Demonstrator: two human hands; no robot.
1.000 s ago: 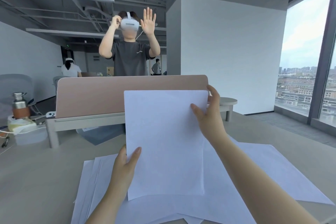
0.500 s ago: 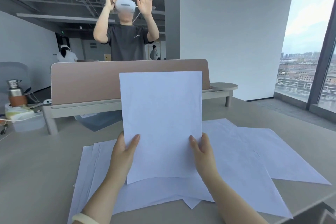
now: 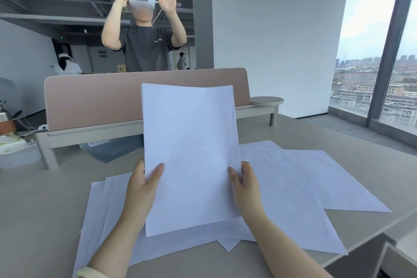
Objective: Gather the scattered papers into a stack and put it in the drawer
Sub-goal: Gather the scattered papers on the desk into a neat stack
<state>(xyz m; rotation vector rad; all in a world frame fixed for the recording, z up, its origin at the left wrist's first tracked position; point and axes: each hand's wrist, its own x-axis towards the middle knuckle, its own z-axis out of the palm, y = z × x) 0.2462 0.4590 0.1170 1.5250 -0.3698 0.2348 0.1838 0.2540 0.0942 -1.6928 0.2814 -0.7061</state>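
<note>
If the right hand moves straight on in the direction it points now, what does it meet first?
Probably the pink divider screen ahead. The right hand, gripping the held sheet, points up and away from the person. Depth is unclear.

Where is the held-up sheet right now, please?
Head view, centre: the sheet stands upright, gripped by the left hand and right hand, above loose papers on the desk.

Both my hands are raised in front of me, one at each side.
My left hand (image 3: 141, 189) pinches the left edge of the held paper (image 3: 189, 153), thumb on the near face and fingers behind. My right hand (image 3: 246, 189) grips the right edge the same way. Both forearms reach forward at about the same level, with a pale band on my left wrist.
</note>
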